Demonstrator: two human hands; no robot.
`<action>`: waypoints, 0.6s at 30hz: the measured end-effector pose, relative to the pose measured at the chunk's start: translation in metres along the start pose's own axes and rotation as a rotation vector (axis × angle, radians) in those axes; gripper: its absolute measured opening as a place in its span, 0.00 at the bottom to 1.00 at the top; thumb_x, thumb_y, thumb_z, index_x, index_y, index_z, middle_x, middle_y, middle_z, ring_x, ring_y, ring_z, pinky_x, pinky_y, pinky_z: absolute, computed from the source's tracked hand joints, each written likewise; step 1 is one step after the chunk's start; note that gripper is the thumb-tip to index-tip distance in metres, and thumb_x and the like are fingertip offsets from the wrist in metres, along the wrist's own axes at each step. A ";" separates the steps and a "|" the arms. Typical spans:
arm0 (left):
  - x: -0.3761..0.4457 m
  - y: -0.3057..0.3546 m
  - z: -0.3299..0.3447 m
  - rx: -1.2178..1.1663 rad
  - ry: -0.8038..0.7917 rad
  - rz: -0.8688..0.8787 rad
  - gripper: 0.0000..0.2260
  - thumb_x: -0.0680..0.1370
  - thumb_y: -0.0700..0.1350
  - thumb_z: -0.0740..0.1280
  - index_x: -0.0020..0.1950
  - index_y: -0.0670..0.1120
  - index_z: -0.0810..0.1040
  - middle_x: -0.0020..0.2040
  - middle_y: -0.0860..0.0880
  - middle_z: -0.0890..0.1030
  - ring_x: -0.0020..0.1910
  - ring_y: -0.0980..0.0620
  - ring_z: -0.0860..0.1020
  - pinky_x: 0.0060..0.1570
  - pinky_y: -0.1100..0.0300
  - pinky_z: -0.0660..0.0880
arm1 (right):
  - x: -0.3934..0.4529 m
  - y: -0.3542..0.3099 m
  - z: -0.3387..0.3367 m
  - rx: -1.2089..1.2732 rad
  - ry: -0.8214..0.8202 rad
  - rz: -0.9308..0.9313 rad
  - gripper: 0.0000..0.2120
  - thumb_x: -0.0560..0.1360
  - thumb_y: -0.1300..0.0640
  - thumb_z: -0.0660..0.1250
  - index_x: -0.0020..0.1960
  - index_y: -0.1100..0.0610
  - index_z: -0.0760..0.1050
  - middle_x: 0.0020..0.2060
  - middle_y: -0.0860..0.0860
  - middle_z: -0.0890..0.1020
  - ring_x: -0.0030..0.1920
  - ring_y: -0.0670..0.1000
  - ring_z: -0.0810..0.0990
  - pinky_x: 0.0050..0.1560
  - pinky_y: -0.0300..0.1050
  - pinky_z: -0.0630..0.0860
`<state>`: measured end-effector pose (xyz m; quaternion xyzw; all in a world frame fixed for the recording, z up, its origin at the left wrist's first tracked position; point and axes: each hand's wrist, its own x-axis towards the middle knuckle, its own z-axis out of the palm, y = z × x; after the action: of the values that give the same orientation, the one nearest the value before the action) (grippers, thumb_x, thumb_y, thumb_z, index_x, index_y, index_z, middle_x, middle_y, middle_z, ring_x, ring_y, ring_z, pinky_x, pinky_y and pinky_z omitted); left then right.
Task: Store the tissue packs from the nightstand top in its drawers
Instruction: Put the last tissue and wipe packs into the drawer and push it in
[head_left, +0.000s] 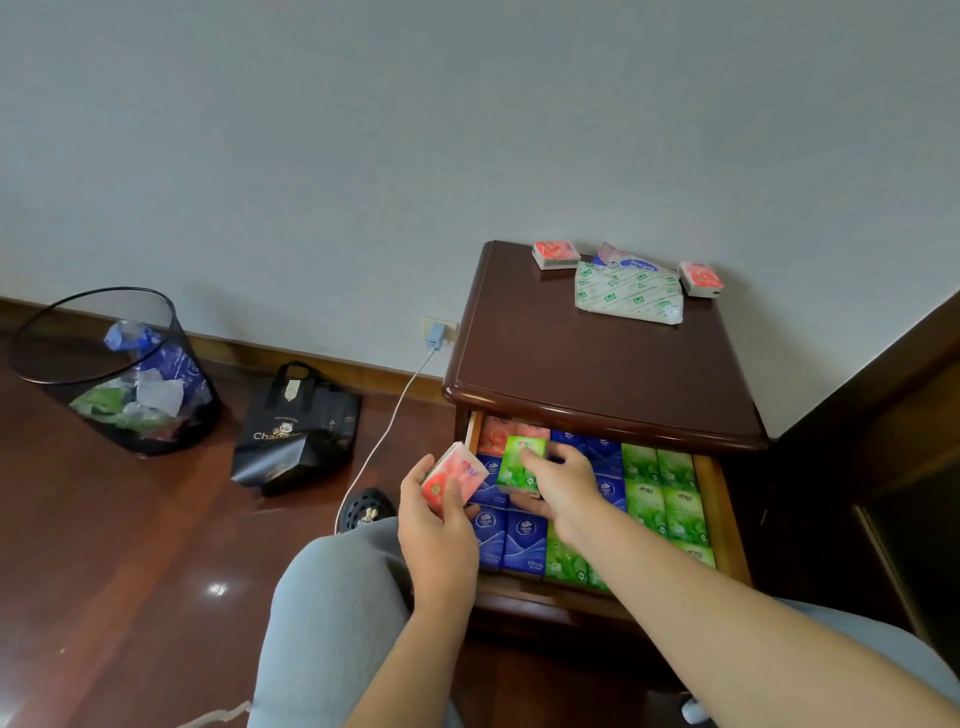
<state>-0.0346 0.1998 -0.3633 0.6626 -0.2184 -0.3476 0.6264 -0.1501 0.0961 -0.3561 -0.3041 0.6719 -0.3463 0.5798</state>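
drawer (706, 499) back hidden under nightstand top (597, 364), bag (296, 431) lettering partly hidden

A plain, pale grey-white painted wall (363, 130) fills the upper half of the frame. A brown wooden skirting board (311, 358) runs along its base. The glossy dark reddish-brown wooden floor (130, 545) occupies the lower left and shows a small bright light reflection. A white wall socket (440, 326) sits low on the wall at centre, holding a light blue plug adapter (435, 335) with a white cable (384, 431) trailing down to the floor. Dark brown wooden furniture panelling (893, 415) stands at the right edge.
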 end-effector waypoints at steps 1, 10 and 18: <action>0.000 0.001 -0.001 -0.013 0.002 -0.007 0.17 0.84 0.46 0.67 0.72 0.54 0.73 0.60 0.54 0.82 0.51 0.55 0.86 0.45 0.60 0.84 | 0.003 0.000 0.005 -0.065 0.058 -0.027 0.19 0.77 0.53 0.76 0.65 0.51 0.75 0.57 0.55 0.83 0.46 0.55 0.88 0.42 0.53 0.87; -0.004 0.002 -0.003 -0.014 0.023 0.007 0.18 0.82 0.48 0.70 0.71 0.58 0.73 0.62 0.57 0.81 0.58 0.55 0.83 0.51 0.55 0.85 | 0.015 0.002 0.033 -0.303 0.195 -0.131 0.14 0.79 0.53 0.74 0.64 0.51 0.82 0.53 0.51 0.86 0.50 0.55 0.86 0.51 0.54 0.86; -0.005 0.005 -0.002 -0.029 0.012 0.003 0.20 0.80 0.47 0.73 0.70 0.58 0.73 0.61 0.57 0.81 0.58 0.56 0.83 0.49 0.59 0.84 | 0.015 -0.004 0.021 -0.401 0.139 -0.142 0.13 0.80 0.56 0.73 0.64 0.51 0.82 0.50 0.47 0.84 0.40 0.46 0.81 0.29 0.40 0.80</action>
<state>-0.0356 0.2045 -0.3570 0.6551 -0.2107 -0.3458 0.6379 -0.1310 0.0794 -0.3636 -0.4355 0.7425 -0.2657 0.4341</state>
